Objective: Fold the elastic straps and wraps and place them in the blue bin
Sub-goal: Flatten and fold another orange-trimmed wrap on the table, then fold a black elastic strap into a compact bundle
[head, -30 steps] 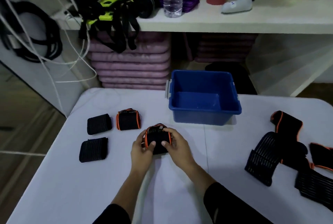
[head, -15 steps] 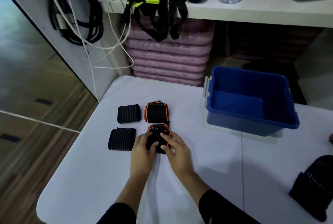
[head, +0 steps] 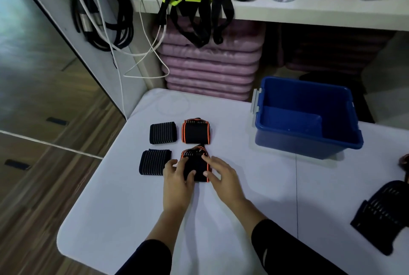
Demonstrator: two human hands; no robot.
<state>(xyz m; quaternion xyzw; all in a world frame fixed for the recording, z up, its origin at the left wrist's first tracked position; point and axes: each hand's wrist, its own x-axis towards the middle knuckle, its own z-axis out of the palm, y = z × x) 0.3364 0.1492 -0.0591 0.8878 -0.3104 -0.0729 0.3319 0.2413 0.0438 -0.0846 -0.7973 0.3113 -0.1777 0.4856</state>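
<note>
We find both hands low in the centre of the frame. The left hand [head: 177, 177] and the right hand [head: 221, 177] lie with fingers spread and nearly straight on a folded black elastic wrap with orange edging [head: 197, 164], pressing it onto the white worktop [head: 132, 219]. Neither hand curls round it.

In our judgement the wrap is light, soft and springy, and liable to unfold once released. It is best pinched across the whole folded stack, not by a loose end.

Just left of it lies a folded black ribbed strap [head: 155, 161]. Beyond these sit a second ribbed strap [head: 163, 133] and a second orange-edged wrap [head: 195, 131].

At the right edge an unfolded black ribbed wrap [head: 385, 208] awaits folding. Farthest, at centre right, stands the blue plastic bin [head: 298, 144], with no wrap visible inside.
</note>
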